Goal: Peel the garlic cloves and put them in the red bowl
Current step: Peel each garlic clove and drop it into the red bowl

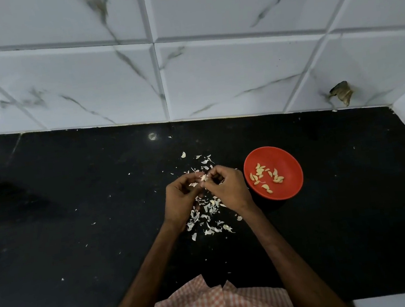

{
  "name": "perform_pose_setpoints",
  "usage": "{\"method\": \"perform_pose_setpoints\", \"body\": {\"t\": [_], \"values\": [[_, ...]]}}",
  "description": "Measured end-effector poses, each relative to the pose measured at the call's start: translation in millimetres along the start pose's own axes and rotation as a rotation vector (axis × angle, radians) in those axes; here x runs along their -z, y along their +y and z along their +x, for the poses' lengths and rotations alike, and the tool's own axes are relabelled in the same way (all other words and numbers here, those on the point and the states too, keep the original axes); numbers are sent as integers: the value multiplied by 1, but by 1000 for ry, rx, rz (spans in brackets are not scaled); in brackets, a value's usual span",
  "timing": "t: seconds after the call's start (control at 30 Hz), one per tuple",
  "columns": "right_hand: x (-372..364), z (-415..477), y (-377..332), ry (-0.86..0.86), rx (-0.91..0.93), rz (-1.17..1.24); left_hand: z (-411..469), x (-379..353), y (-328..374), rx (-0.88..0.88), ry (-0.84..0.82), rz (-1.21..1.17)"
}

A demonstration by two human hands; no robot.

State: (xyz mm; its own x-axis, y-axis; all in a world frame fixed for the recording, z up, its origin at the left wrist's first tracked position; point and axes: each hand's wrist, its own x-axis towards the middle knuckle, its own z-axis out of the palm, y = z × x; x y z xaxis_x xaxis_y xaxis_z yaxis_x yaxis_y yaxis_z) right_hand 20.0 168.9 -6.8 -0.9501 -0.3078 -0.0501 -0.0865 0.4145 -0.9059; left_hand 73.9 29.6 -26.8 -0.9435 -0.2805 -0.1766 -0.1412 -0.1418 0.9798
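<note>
Over the middle of the black desk (pixel 77 218), 2 bare hands meet around 1 small garlic clove (pixel 203 177). The left hand (pixel 181 198) has its fingers (pixel 191 178) curled in and pinching the clove from the left. The right hand (pixel 228 188) has its fingers (pixel 215 175) bent and clamped on the clove's other side, with the fingertips of both hands nearly touching. The clove is pale and cream-coloured, and only a sliver shows between the fingertips. Whether skin still clings to it cannot be told.

Under and around the hands lies a scatter of garlic skins (pixel 208 210). They are thin, papery white flakes, curled and ragged, thickest between the wrists and thinning outward into specks. A single pale curved piece (pixel 183 154) lies apart at the far edge of the scatter.

Just to the right of the right hand stands the red bowl (pixel 288 189), round, shallow and smooth, seemingly plastic. Inside it rest about 12 peeled cloves (pixel 266 176), glossy, cream-yellow crescents spread loosely over the bottom.

The desk is dark polished stone with faint reflections. Behind it rises a wall (pixel 237 68) of white bevelled tiles with grey marble veining. 1 tile at the right shows a broken, jagged chip (pixel 341 92). At the bottom edge is a checked orange-and-white shirt (pixel 213 306) with a button.
</note>
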Motion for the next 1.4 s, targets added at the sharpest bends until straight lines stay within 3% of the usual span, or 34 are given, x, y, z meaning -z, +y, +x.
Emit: {"method": "perform_pose_setpoints", "body": {"t": [0.27,0.43,0.9,1.4], "values": [[3,0,-5,-31,36,-39,1,3,-5,-84,75,116],[8,2,-3,17,75,-106,2,4,-5,-56,122,46],[-2,2,-3,11,324,-283,0,2,-3,-58,133,62],[-4,0,4,38,208,-182,-4,-10,3,-23,99,21]]}}
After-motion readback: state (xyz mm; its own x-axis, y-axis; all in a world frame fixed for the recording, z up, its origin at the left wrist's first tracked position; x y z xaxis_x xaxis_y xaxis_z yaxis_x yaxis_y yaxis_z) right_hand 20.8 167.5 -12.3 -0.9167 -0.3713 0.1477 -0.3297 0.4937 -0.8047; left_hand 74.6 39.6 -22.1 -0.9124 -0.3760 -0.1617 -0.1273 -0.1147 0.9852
